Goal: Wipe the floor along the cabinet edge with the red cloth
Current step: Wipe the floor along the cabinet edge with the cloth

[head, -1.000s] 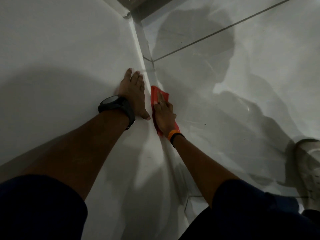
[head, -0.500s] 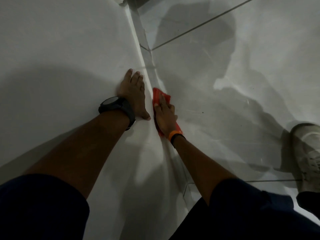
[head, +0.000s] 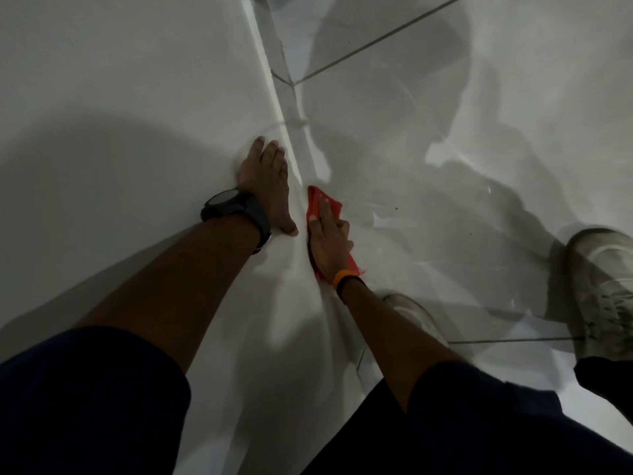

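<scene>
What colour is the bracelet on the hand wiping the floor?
Orange bracelet, clearest in the head view.

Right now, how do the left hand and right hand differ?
The left hand lies flat on the white cabinet face, fingers straight; the right hand holds the red cloth down on the floor, fingers partly curled. The left hand's wrist carries a black watch; the right hand's, an orange band. Both sit beside the cabinet edge.
</scene>
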`<action>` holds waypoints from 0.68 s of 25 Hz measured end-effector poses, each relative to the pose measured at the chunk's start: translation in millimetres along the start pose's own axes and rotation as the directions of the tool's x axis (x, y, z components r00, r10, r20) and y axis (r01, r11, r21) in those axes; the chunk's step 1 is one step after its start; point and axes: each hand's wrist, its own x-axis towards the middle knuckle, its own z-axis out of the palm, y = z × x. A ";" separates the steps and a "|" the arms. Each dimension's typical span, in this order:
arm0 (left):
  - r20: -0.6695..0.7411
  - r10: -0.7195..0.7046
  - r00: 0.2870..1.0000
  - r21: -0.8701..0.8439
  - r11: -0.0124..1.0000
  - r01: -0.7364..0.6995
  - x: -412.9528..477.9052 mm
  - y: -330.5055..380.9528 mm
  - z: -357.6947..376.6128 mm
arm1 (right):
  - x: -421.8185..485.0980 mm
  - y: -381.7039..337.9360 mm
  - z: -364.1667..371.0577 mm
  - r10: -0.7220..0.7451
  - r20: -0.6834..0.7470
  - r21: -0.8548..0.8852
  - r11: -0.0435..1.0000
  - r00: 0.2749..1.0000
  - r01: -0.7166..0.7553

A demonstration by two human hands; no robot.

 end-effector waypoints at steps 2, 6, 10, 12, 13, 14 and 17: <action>-0.015 0.018 1.000 -0.022 1.000 -0.018 -0.4 4.1 4.9 | 1.2 5.6 -2.1 -0.005 0.003 0.004 1.000 1.000 0.005; -0.021 0.015 1.000 -0.041 0.999 -0.015 -2.1 5.7 6.8 | -40.5 38.1 6.6 0.103 0.001 -0.002 0.995 0.995 -0.103; -0.016 0.014 1.000 -0.025 1.000 -0.014 -4.6 10.3 6.2 | -11.5 23.3 3.6 0.047 -0.008 0.009 0.999 0.999 -0.047; -0.023 0.015 1.000 -0.023 1.000 -0.016 -6.6 12.2 7.9 | 5.9 15.3 -0.8 0.029 0.019 0.006 1.000 0.999 -0.029; -0.024 0.016 1.000 -0.027 0.999 -0.016 -8.3 12.7 8.8 | 6.2 19.7 -1.6 0.045 0.028 0.010 0.999 0.999 -0.046; -0.025 0.015 1.000 -0.032 0.999 -0.016 -9.7 13.7 9.0 | -1.2 29.0 -2.9 0.077 0.033 0.015 0.997 0.996 -0.077; -0.018 0.022 1.000 -0.032 0.999 -0.022 -13.1 18.0 9.1 | -45.9 65.4 -0.5 0.164 0.043 0.001 0.986 0.986 -0.164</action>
